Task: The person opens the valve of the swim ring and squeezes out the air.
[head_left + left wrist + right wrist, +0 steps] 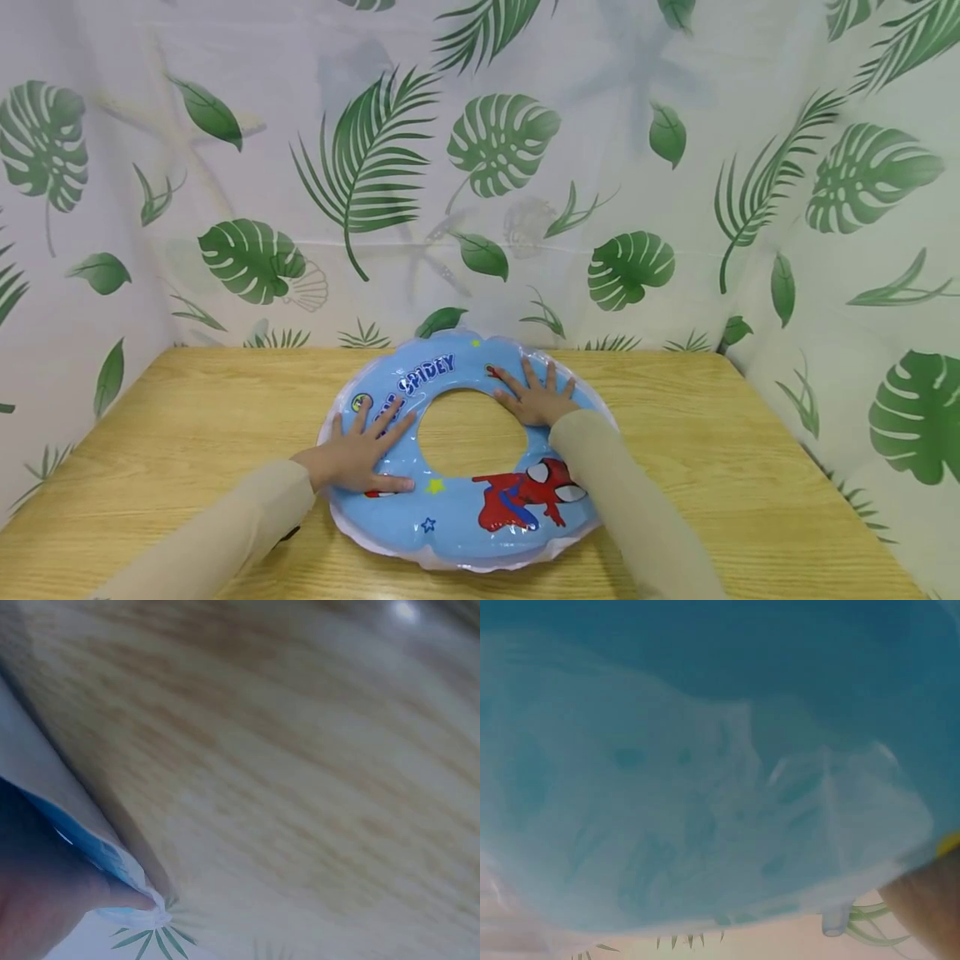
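A light-blue inflatable swim ring [461, 529] with a red cartoon figure and "SPIDEY" lettering lies on the table, puffed up, its edge seam wrinkled. Spread flat over the ring's left side is my left hand [358, 457], fingers straight and apart. My right hand [542, 402] rests on the upper right part, fingers fanned toward the back. In the left wrist view, part of the left hand [45, 900] lies along the ring's pale edge [82, 802]. The right wrist view is filled by the ring's blue plastic [667, 810], with a small clear valve-like stub [835, 919] near part of my hand [922, 911].
The wood-grain table [712, 467] extends on both sides of the ring, and its surface shows through the ring's hole. White sheeting [540, 275] printed with green leaves hangs behind the table and along both sides.
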### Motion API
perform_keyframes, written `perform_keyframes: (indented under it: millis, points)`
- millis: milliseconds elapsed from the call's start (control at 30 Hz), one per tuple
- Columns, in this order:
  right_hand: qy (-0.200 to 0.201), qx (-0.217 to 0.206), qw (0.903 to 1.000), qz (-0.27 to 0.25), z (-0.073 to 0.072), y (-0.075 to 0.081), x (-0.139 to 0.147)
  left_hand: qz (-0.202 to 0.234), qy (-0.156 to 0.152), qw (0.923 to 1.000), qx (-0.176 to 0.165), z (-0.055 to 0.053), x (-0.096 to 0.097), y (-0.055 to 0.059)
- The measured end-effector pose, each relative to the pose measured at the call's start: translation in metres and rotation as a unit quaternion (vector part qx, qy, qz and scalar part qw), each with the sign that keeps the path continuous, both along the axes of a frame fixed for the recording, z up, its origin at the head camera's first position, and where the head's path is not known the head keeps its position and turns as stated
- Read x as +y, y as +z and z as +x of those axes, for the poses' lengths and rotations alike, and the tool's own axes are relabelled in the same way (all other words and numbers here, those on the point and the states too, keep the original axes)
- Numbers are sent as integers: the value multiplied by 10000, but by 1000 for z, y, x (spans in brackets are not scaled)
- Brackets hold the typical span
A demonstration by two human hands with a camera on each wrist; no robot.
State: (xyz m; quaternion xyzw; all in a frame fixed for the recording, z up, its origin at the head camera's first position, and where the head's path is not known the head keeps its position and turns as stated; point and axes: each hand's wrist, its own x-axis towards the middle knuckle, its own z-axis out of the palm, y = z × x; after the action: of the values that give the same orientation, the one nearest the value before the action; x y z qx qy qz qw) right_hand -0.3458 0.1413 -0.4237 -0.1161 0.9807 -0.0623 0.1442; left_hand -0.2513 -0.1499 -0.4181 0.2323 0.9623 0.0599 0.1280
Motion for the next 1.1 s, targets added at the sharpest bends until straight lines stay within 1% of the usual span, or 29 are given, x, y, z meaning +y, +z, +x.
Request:
perform_keyframes:
  millis: [167,300,433,600,733,833,933,1033,1100]
  points:
    - [-17,20,10000,-15,1,0,0,-159,33,9999,-13,-1,2,-5]
    - [-23,2,10000,-21,0,2,-1,-287,33,9996,-70,-2,2,-6]
    - [0,-16,10000,-81,-1,3,0,-329,67,9993,-168,0,4,-4]
    - [121,23,9998,-181,-3,6,3,-415,98,9988,-250,1,6,1]
    - [227,79,9995,-190,-3,9,7,-466,115,9985,-269,1,5,1]
    - [369,262,9988,-179,-1,12,8,-445,128,9985,-278,1,5,0]
    - [602,489,9968,-180,3,17,9,-407,135,9987,-279,1,5,-1]
    - [928,686,9929,-295,11,23,10,-396,122,9988,-253,0,4,-2]
    - [1172,801,9890,-406,18,27,10,-386,118,9989,-250,0,4,-3]
